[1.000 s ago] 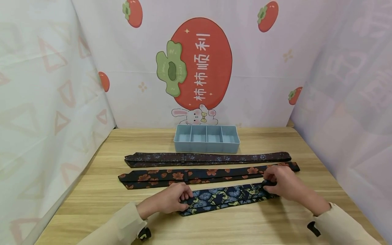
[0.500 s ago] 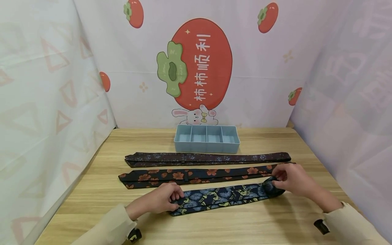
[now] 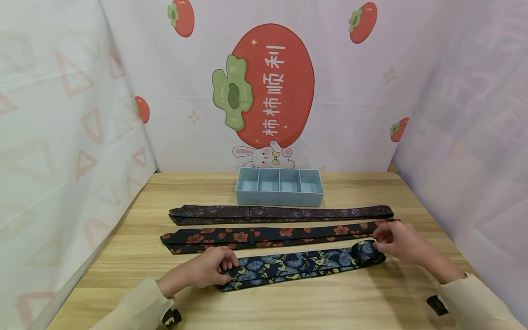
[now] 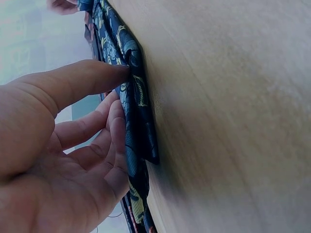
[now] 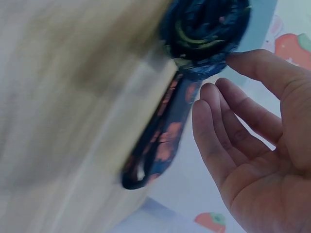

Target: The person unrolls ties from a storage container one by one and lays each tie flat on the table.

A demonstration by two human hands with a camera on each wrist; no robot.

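A dark navy necktie with blue and yellow figures lies along the table, its right end wound into a roll. My left hand pinches the wide left end. In the left wrist view the thumb presses the near face, with fingers behind the cloth. At the other end, my right hand holds the edge of the roll by the fingertips. Its thumb tip touches the roll in the right wrist view; several fingers curve below, apart from it, and the index finger's contact is hidden.
Behind lies a black necktie with orange flowers, close to my right hand. Farther back are a dark maroon necktie and a light blue box with several compartments. Printed cloth walls enclose the wooden table.
My left hand has slid leftward with the wide end, and my right hand has moved rightward. The right end has been turned over into a more visible roll. The other neckties stay put.
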